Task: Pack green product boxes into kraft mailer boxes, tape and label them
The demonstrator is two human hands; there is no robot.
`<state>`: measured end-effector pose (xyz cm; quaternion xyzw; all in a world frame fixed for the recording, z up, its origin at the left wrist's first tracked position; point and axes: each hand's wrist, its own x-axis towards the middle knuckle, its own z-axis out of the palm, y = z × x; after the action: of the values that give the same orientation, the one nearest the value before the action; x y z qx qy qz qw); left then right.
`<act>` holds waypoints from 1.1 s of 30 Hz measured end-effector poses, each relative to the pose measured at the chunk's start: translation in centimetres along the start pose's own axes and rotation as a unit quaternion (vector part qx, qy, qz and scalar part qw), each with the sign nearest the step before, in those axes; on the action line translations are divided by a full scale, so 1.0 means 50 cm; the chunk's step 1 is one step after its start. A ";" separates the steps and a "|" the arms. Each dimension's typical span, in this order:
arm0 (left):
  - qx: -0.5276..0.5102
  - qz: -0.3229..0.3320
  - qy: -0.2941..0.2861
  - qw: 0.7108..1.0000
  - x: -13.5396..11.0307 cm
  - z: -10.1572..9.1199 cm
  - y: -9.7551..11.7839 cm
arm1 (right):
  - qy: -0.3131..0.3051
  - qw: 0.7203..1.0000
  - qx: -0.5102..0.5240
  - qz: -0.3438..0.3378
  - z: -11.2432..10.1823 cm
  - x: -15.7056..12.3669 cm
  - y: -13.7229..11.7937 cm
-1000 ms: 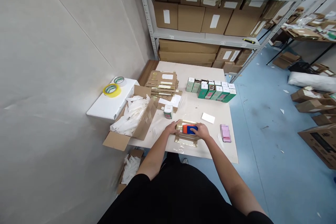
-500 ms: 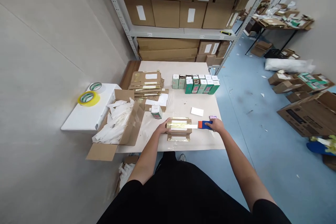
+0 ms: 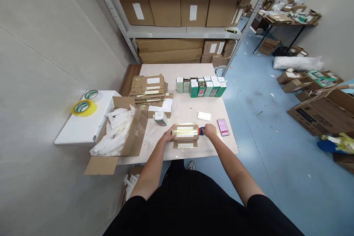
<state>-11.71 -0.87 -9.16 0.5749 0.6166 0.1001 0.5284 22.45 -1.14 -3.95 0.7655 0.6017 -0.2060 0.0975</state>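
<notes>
A small cardboard box lies near the table's front edge, with shiny clear tape along its top and a white label underneath. Its left end is gripped by my left hand, the fingers partly hidden. My right hand is closed around a blue and red tape dispenser, held against the box's right end. Right of that hand lies a pink-screened phone. A white card rests behind the box. To the left stands a small white and green carton.
Flattened cardboard boxes are piled at the table's back left. Several green and white cartons stand in rows behind. An open box of white paper strips sits left, beside tape rolls. A shelf rack rises beyond the table.
My right hand has moved left with the tape dispenser, up to the box's right end. The stretched tape between them is gone from view, and the phone is now uncovered.
</notes>
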 end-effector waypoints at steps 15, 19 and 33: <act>0.032 -0.020 -0.005 0.999 0.003 0.003 0.009 | 0.100 0.982 0.113 0.111 0.189 -0.088 0.072; 0.045 -0.028 -0.016 0.998 0.011 0.005 0.003 | 0.139 0.972 0.179 0.068 0.219 -0.094 0.107; -0.051 -0.024 -0.019 0.998 0.006 0.022 0.001 | -0.023 0.922 0.379 0.072 0.158 -0.062 -0.017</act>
<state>-10.77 -1.15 -9.78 0.5338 0.6142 0.1075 0.5712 19.49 -6.78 -9.62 0.7818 0.4197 -0.4282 -0.1713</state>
